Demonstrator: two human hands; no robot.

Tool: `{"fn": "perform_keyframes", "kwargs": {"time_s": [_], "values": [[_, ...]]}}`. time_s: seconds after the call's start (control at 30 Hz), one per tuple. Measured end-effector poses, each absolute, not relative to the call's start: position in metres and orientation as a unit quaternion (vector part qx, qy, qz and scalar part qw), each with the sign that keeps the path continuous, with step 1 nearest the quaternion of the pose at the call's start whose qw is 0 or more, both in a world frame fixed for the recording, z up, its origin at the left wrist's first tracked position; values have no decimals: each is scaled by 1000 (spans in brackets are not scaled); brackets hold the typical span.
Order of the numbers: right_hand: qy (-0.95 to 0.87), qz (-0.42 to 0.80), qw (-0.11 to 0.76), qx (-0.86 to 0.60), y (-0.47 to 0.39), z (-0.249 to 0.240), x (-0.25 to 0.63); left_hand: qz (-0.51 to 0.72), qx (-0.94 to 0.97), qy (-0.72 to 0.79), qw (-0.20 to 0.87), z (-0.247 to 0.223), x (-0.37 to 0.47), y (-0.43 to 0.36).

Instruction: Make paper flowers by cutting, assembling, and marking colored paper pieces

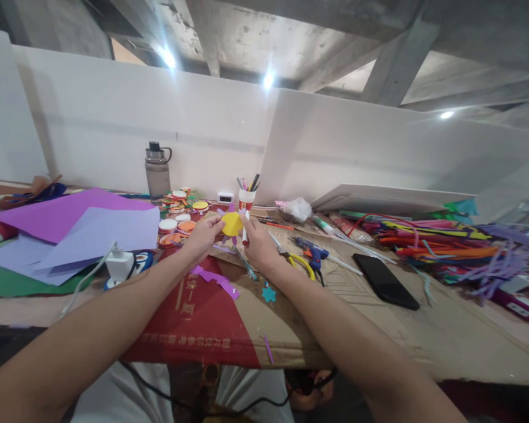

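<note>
My left hand (207, 234) pinches the left edge of a paper flower with a round yellow centre (232, 224) and purple petals, held up above the cardboard. My right hand (261, 242) is closed around a white marker with a dark red end (245, 232), close against the flower's right side. Whether its fingers also grip the flower, I cannot tell. Below the hands lie purple paper scraps (216, 281), a teal paper flower (268, 292) and a thin pen-like tool (245, 264). Yellow-handled pliers (303, 265) and a blue glue gun (316, 255) rest beyond my right forearm.
A cardboard sheet (335, 335) covers the table. Purple paper sheets (101, 235) and a white plug (119, 264) are at left. Behind stand a bottle (157, 173) and a pen cup (247, 198). A black phone (385, 281) and colourful strips (441, 241) lie right.
</note>
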State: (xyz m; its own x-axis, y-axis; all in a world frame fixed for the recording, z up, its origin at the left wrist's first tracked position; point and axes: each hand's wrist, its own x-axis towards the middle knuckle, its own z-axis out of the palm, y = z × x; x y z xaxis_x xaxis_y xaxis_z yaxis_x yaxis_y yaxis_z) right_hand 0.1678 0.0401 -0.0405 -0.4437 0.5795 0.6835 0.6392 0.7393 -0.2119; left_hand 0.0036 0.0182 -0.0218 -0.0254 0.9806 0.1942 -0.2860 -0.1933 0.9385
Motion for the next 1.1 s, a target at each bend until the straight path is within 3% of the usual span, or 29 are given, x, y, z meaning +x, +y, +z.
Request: {"fn": "perform_keyframes", "kwargs": {"time_s": [0.27,0.4,0.57,0.7,1.1], "values": [[-846,-23,378,-376,40,-41,168,604,478,384,509,-20,4,16],[-800,53,482,-354,43,-32,174,608,429,420,520,-18,2,14],[-679,239,620,-311,36,-16,178,629,404,410,523,-21,-1,15],[-676,319,607,-269,28,-15,172,625,422,405,517,-23,3,14],[-708,261,592,-284,26,-23,170,615,451,340,551,-25,11,8]]}}
